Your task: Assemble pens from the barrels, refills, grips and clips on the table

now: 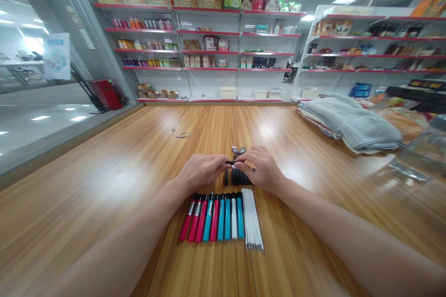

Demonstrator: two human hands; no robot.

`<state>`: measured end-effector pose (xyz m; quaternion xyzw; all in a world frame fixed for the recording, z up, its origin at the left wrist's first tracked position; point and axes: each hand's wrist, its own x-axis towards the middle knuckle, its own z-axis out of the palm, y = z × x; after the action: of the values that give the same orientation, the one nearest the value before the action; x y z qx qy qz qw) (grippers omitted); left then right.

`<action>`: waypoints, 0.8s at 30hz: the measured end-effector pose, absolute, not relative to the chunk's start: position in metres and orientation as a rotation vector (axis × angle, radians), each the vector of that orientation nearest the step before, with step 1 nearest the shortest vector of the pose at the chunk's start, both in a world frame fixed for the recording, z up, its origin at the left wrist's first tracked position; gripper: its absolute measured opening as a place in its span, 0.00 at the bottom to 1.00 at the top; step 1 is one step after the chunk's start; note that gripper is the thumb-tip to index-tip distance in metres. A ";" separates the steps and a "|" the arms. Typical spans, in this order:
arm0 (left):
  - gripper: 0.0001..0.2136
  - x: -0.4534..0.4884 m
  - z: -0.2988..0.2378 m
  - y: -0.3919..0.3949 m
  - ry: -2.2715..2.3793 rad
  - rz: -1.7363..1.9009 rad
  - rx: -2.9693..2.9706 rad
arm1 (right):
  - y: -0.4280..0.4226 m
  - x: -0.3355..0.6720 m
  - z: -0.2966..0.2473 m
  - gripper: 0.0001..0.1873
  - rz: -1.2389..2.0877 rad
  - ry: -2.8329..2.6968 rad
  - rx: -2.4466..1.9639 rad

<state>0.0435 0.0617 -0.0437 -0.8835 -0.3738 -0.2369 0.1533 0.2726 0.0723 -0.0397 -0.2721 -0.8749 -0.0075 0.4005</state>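
Observation:
Above the wooden table (114, 222), my left hand (202, 171) and my right hand (262, 169) meet on one pen (249, 165). Its black part spans the gap between my fingertips, and its orange end sticks out under my right fingers. My left hand pinches the black end; my right is closed around the rest. Beneath them lie several black pen caps (240, 177), partly hidden, with small silver-ended pieces (238, 150) just beyond. Closer to me is a row of pink, blue and white pen barrels (213, 218). Beside that row lies a bundle of thin white refills (252, 220).
A folded striped cloth (351, 120) lies at the right, near a clear container (423, 148). Toward the back left sit a thin ring (183, 135) and a small metal piece (173, 128). Stocked shelves (209, 51) stand behind the table.

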 end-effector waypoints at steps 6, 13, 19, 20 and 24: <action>0.11 0.045 -0.040 0.058 -1.108 -0.669 -2.517 | 0.072 0.271 -0.039 0.12 -0.105 -2.268 -0.707; 0.12 0.045 -0.039 0.058 -1.111 -0.629 -2.511 | 0.071 0.269 -0.038 0.10 -0.127 -2.283 -0.703; 0.12 0.045 -0.041 0.058 -1.124 -0.705 -2.536 | 0.070 0.269 -0.036 0.16 -0.138 -2.344 -0.710; 0.12 0.045 -0.041 0.058 -1.131 -0.692 -2.538 | 0.070 0.270 -0.035 0.16 -0.125 -2.342 -0.714; 0.12 0.045 -0.038 0.056 -1.196 -0.633 -2.512 | 0.075 0.277 -0.037 0.12 -0.023 -2.229 -0.758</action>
<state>0.0453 0.0559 -0.0381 -0.8713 -0.4147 -0.2196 0.1438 0.2772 0.0746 -0.0366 -0.2972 -0.8744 -0.0089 0.3833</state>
